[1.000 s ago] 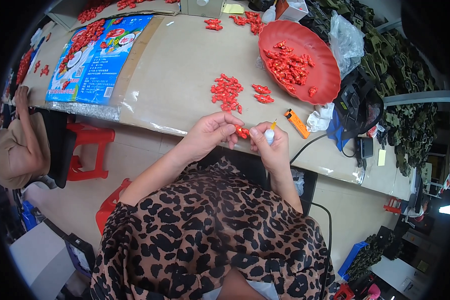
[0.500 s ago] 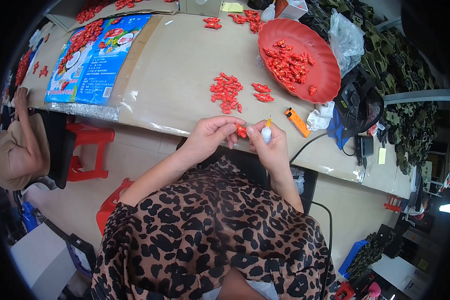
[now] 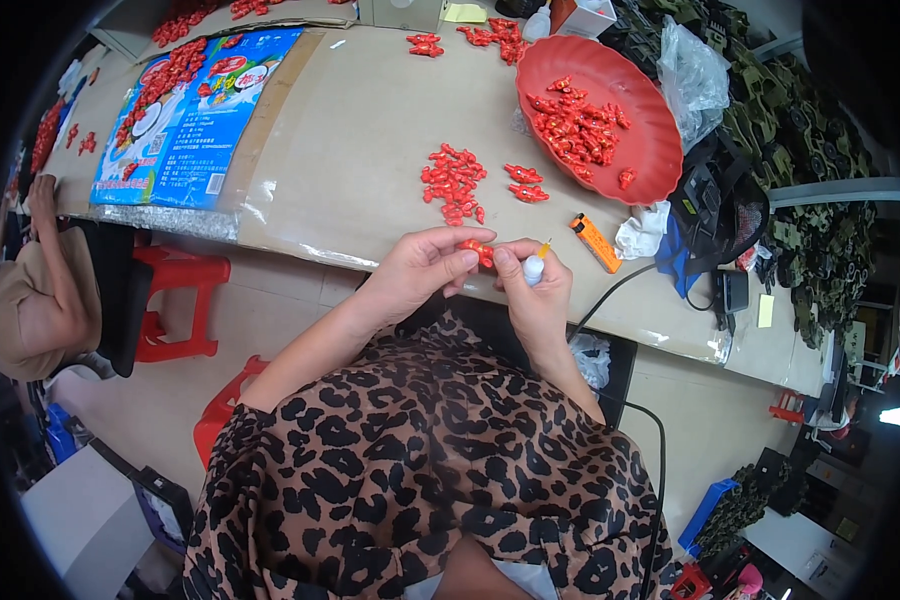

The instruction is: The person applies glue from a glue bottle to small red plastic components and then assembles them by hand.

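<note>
My left hand (image 3: 425, 266) pinches a small red figurine (image 3: 482, 252) between thumb and fingers at the table's near edge. My right hand (image 3: 540, 308) has its fingertips against the figurine's other end. Tucked in the same right hand is a small white squeeze bottle (image 3: 534, 270) with a thin yellow nozzle pointing up. Beyond my hands lies a cluster of similar red pieces (image 3: 453, 185). To the right of that cluster rest a few more red figurines (image 3: 526, 183). Fine detail on the held figurine is too small to make out.
A scalloped red bowl (image 3: 660, 110) holds many red pieces. Near my right hand are an orange box (image 3: 596, 243), a white tissue (image 3: 642, 232) and a black cable. Blue printed cardboard (image 3: 195, 130) lies at far left, near another person's arm (image 3: 55, 250). Red stools (image 3: 185, 300) stand below.
The red figurine has turned and tipped slightly between my fingers, showing more of its length. My hands have shifted slightly, and the bottle's nozzle leans further right.
</note>
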A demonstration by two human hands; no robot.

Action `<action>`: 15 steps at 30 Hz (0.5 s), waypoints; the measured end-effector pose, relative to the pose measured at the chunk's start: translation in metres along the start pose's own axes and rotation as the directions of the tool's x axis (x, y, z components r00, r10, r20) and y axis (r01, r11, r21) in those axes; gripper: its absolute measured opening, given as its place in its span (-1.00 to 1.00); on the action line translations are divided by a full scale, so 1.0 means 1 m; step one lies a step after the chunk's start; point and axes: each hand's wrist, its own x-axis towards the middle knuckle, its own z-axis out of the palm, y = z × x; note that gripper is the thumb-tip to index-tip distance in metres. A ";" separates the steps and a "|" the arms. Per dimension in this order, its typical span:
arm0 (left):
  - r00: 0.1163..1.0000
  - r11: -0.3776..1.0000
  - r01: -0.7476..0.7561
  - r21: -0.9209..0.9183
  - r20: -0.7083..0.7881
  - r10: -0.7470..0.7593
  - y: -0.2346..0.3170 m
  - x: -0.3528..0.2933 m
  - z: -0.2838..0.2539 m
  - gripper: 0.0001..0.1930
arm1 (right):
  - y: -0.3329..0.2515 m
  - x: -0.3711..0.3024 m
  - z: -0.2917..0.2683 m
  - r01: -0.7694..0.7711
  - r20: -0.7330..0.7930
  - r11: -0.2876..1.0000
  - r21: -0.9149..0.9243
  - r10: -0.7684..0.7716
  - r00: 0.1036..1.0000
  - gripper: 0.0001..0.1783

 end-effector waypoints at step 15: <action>0.999 1.000 0.006 0.004 -0.034 -0.006 -0.004 0.001 0.001 -0.81 | 0.010 -0.003 0.006 0.101 -0.032 0.995 -0.025 -0.101 0.994 -0.89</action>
